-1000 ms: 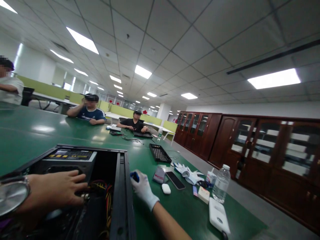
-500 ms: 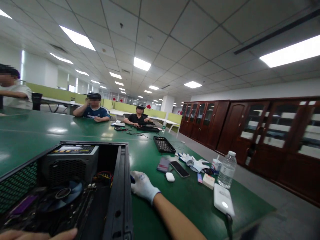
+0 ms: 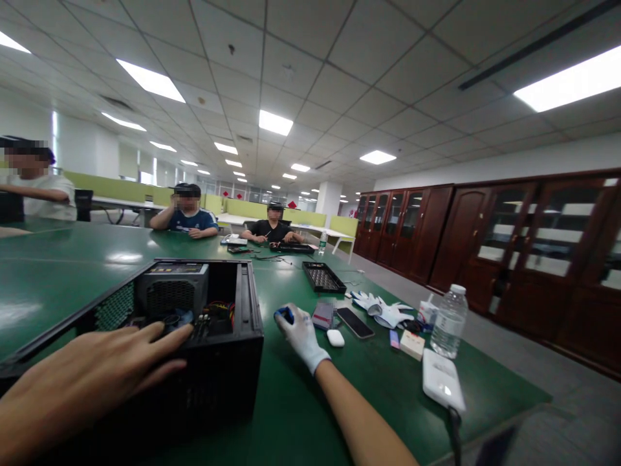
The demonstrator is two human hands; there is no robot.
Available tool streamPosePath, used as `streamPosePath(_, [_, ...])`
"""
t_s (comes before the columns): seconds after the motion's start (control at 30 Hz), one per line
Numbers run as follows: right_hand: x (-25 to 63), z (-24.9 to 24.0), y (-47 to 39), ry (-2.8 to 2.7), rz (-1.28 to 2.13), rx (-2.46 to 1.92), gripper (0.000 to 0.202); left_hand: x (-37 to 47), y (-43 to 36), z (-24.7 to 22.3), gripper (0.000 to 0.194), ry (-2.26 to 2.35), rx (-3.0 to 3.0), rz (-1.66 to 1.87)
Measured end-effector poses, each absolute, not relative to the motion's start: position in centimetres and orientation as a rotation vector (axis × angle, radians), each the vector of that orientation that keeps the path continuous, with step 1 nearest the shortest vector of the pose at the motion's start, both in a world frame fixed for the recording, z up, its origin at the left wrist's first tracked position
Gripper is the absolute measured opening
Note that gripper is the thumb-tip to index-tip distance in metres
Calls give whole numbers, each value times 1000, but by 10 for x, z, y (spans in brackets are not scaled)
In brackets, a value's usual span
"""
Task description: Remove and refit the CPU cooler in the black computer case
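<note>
An open black computer case (image 3: pixel 220 369) lies on the green table (image 3: pixel 286 414), its power supply (image 3: pixel 175 285) and coloured cables (image 3: pixel 226 315) showing inside. My bare left hand (image 3: pixel 126 356) reaches over the near edge of the case with its fingers stretched out and hides part of the inside, most of the fan included. To the right of the case, apart from it, my right hand (image 3: pixel 298 330) wears a white glove and has its fingers curled. Something dark blue shows at those fingertips; whether it is the glove's coating or a held thing, I cannot make out.
To the right lie a phone (image 3: pixel 356 322), a white earbud case (image 3: pixel 335 338), spare gloves (image 3: pixel 381 307), a small box (image 3: pixel 412 345), a water bottle (image 3: pixel 449 321) and a white corded device (image 3: pixel 442 378). A black tray-like panel (image 3: pixel 324 278) lies farther back. Several people sit beyond.
My left hand has come up into view over the near edge of the case. My right hand has moved away from the side of the case. The view has shifted, showing the case's near face.
</note>
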State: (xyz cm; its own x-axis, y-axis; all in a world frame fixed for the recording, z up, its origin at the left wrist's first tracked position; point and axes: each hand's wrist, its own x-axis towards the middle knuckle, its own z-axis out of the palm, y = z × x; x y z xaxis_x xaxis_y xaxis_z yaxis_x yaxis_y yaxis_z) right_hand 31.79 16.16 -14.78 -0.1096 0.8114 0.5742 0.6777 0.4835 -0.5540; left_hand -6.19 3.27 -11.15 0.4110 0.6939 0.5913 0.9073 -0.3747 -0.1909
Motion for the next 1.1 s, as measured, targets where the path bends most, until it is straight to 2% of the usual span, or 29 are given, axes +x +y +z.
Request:
streamPosePath(0.1, [323, -146, 159, -1848, 123, -1266, 20, -53, 86, -75, 50, -1298, -2223, -307])
streamPosePath(0.17, [322, -149, 157, -1926, 92, -1270, 19, -45, 125, -58, 41, -1324, -2203, -264])
streamPosePath(0.27, [313, -159, 155, -2040, 81, -1328, 23, -33, 183, -51, 38, -1355, -2100, -334])
streamPosePath(0.43, [304, -170, 152, -2251, 243, -1324, 34, -4, 240, -71, 42, -1415, -1887, -602])
streamPosePath(0.63, [313, -164, 152, -2260, 304, -1257, 30, -9, 219, -120, 50, -1219, -1949, -647])
streamPosePath(0.8, [313, -164, 150, -2310, 305, -1204, 43, -84, 183, -186, 58, -1092, -2032, -594])
streamPosePath(0.9, [309, -166, 148, -2333, 274, -1217, 46, -127, 166, -220, 51, -1265, -2064, -675])
streamPosePath(1.0, [307, -166, 145, -2367, 247, -1202, 45, -143, 147, -227, 43, -1502, -2132, -743])
streamPosePath(1.1, [307, -162, 141, -2396, 266, -1195, 45, -132, 124, -214, 35, -1596, -2349, -727])
